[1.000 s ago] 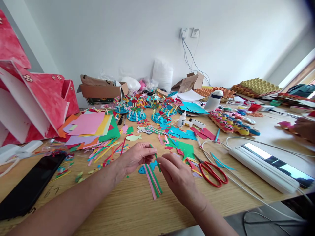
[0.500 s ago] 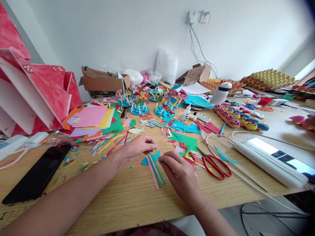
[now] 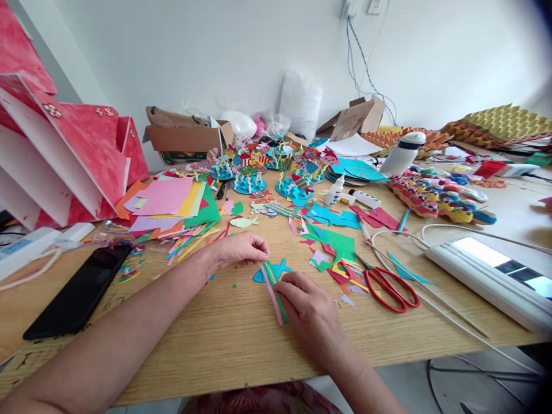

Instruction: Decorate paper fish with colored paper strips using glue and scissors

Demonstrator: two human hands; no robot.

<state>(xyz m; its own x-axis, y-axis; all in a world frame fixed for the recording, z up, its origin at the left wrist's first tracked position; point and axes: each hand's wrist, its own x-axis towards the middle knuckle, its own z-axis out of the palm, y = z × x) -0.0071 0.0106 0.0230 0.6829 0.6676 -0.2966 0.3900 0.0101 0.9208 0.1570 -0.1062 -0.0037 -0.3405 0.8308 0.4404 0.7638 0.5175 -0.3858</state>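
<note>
A blue paper fish [image 3: 283,268] lies flat on the table in front of me. Narrow pink and green paper strips [image 3: 271,295] run across it towards me. My left hand [image 3: 244,248] is closed in a pinch at the far ends of the strips, its fingertips meeting a green one. Lower down, my right hand [image 3: 304,302] has its fingers pressed together on the green strip at the right side of the fish. Its fingers and palm hide part of the strips. Red-handled scissors [image 3: 390,287] rest to the right of my right hand.
Paper scraps [image 3: 345,276] and a stack of coloured paper [image 3: 166,198] surround the work spot. A black phone [image 3: 77,290] lies left, a white power strip [image 3: 487,273] right with its cable. Glue bottles [image 3: 335,191] and finished fish decorations [image 3: 250,183] stand further back.
My right hand has come down onto the strips, and my left fingers have lowered to their far ends. The view has shifted slightly, so the table sits further right and higher.
</note>
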